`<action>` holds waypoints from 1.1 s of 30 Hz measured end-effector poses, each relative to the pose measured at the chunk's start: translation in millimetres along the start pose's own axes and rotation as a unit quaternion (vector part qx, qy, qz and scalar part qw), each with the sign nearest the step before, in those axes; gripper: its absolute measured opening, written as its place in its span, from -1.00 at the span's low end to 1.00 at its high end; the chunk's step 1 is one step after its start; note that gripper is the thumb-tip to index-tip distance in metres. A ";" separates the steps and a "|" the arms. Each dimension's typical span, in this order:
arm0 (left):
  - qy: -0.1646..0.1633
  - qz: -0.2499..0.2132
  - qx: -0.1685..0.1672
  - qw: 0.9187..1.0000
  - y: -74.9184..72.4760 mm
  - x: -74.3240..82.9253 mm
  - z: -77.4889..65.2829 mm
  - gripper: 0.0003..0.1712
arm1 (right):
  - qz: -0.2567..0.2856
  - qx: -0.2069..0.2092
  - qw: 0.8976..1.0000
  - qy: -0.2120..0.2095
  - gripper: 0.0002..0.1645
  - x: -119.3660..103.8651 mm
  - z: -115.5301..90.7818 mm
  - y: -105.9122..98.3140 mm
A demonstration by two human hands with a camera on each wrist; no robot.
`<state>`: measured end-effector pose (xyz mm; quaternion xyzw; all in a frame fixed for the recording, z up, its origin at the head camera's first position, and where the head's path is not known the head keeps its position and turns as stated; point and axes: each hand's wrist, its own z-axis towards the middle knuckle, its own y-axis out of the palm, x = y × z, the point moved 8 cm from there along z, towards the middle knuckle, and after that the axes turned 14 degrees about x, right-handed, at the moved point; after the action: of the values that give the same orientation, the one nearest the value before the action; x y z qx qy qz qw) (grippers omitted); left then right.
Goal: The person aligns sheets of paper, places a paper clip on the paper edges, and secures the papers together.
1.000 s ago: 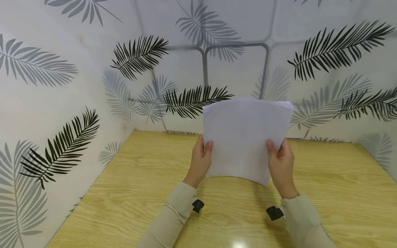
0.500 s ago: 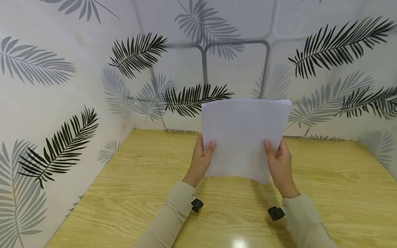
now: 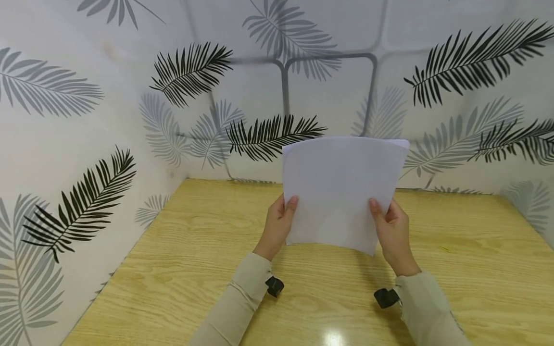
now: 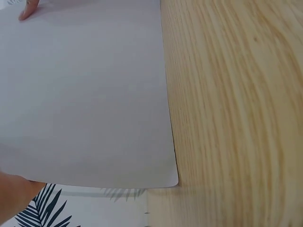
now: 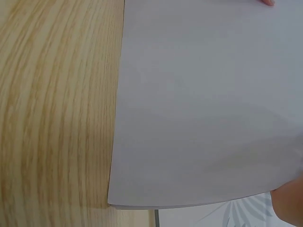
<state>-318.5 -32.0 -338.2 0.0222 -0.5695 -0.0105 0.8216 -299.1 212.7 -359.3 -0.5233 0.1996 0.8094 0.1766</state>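
A stack of white paper [image 3: 335,192] is held upright over the table in the head view, its sheets bowed and its top right corner slightly fanned. My left hand [image 3: 276,223] grips the left edge, thumb on the near face and fingers behind. On the opposite edge my right hand [image 3: 393,233] grips in the same way. Blank paper [image 4: 90,94] fills much of the left wrist view, and part of my left hand [image 4: 16,194] shows at lower left. In the right wrist view, the layered edges of the paper [image 5: 199,104] show along the bottom.
Under the hands lies a wood-grain table [image 3: 186,269]. Walls with a leaf pattern [image 3: 242,33] stand behind it and at the left. A tiny yellow scrap [image 3: 446,249] lies on the table at right. Each sleeve cuff carries a small black wrist camera [image 3: 274,286].
The sheets' top edges, more fanned a second ago, now lie closer together. Both hands keep their grip on the paper, with only slight shifts of the thumbs.
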 end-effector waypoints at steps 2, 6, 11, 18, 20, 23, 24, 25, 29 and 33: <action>0.000 0.003 0.006 1.000 -0.6 -0.2 0.3 -0.59 | -0.002 0.002 1.000 -0.002 -0.70 -0.3 -0.1 -0.3; 0.007 0.010 0.024 1.000 -1.8 0.8 0.7 -0.61 | -0.006 0.006 1.000 -0.006 -0.69 -0.6 -0.7 -0.9; 0.010 0.022 0.042 0.999 -3.1 3.6 1.1 -0.64 | -0.020 0.017 1.000 -0.016 -0.69 -3.3 0.2 -2.2; 0.006 0.032 0.049 0.998 -4.8 -4.2 7.1 -0.65 | -0.056 0.015 0.998 -0.038 -0.61 -11.0 3.4 -3.6; 0.003 0.040 0.056 0.998 -5.7 -12.1 10.7 -0.65 | -0.064 0.008 0.997 -0.033 -0.57 -12.4 3.9 -3.9; -0.004 0.051 0.062 0.997 -6.5 -19.9 13.8 -0.65 | -0.070 -0.001 0.997 -0.012 -0.51 -12.0 4.9 -4.3; -0.013 0.052 0.060 0.997 -6.5 -20.0 13.5 -0.65 | -0.071 -0.004 0.997 -0.001 -0.50 -11.3 5.1 -4.4; -0.021 0.054 0.058 0.997 -6.4 -20.5 13.1 -0.64 | -0.073 -0.009 0.997 0.010 -0.48 -10.4 5.2 -4.4; -0.064 0.055 0.048 0.995 -6.4 -24.9 11.2 -0.62 | -0.090 -0.028 0.993 0.065 -0.40 -5.2 4.6 -5.1; -0.112 0.040 0.031 0.992 -5.9 -29.6 7.6 -0.60 | -0.110 -0.056 0.986 0.114 -0.30 0.7 4.0 -5.8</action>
<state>-335.9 -36.8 -363.5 0.0234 -0.6581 0.0381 0.7516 -299.6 219.8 -359.3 -0.6400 0.1142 0.7300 0.2110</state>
